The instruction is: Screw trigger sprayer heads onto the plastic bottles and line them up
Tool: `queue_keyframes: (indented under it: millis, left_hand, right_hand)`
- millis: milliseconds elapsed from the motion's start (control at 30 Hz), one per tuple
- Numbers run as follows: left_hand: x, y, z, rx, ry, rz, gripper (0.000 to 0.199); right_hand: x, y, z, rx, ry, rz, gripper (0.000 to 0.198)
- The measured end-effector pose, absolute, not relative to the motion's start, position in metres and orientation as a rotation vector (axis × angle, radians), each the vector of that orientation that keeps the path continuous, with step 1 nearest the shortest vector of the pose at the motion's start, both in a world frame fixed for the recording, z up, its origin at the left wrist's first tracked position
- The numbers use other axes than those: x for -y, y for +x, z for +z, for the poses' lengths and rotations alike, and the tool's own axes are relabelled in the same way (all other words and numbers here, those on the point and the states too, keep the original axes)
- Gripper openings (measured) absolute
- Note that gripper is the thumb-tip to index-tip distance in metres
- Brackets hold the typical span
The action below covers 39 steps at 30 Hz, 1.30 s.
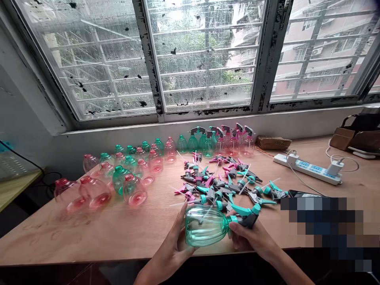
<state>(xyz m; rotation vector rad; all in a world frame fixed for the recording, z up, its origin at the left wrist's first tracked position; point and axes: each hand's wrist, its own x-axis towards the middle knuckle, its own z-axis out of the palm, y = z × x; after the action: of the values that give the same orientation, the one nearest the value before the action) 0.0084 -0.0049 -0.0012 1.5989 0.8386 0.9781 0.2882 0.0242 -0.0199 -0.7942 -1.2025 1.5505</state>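
A clear green spray bottle (204,227) lies sideways in front of me, its base toward my left hand (175,237), whose fingers and thumb grip it. My right hand (246,233) pinches the turquoise collar at the neck of the trigger sprayer (245,213), which sits on the bottle's mouth. The thin dip tube shows through the bottle wall. Just beyond my hands is a heap of loose trigger sprayers (213,182) in grey with pink or turquoise parts, some with white tubes sticking out.
Open pink and green bottles (135,190) stand at the left. Along the wall stand bottles with sprayers fitted (225,142). A white power strip (307,169) with cables, a brown packet (273,142) and a brown bag (356,134) lie at the right of the wooden table (118,237).
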Motion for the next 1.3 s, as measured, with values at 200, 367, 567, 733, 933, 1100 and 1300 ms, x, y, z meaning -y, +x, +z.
queue_keyframes:
  millis: [200, 367, 567, 733, 933, 1100, 1300]
  left_hand:
    - [0.006, 0.008, 0.001, -0.756, 1.527, 0.997, 0.106]
    - [0.006, 0.014, 0.007, -0.751, 1.556, 0.989, 0.090]
    - [0.006, 0.009, -0.002, -0.778, 1.573, 0.983, 0.095]
    - [0.005, 0.008, 0.000, -0.708, 1.522, 0.963, 0.096]
    - [0.006, 0.010, -0.003, -0.797, 1.597, 1.020, 0.085]
    - [0.006, 0.009, -0.004, -0.798, 1.550, 0.980, 0.099]
    - [0.006, 0.010, 0.006, -0.781, 1.532, 0.951, 0.093]
  right_hand:
    - [-0.025, 0.289, -0.020, 1.221, -0.817, 1.545, 0.043]
    - [-0.024, 0.290, -0.019, 1.235, -0.830, 1.537, 0.043]
    - [-0.024, 0.289, -0.019, 1.191, -0.859, 1.508, 0.048]
    - [-0.024, 0.288, -0.018, 1.201, -0.853, 1.516, 0.046]
    - [-0.024, 0.288, -0.019, 1.114, -0.856, 1.540, 0.051]
    - [-0.024, 0.288, -0.020, 1.153, -0.857, 1.527, 0.047]
    - [-0.023, 0.287, -0.018, 1.146, -0.844, 1.534, 0.046]
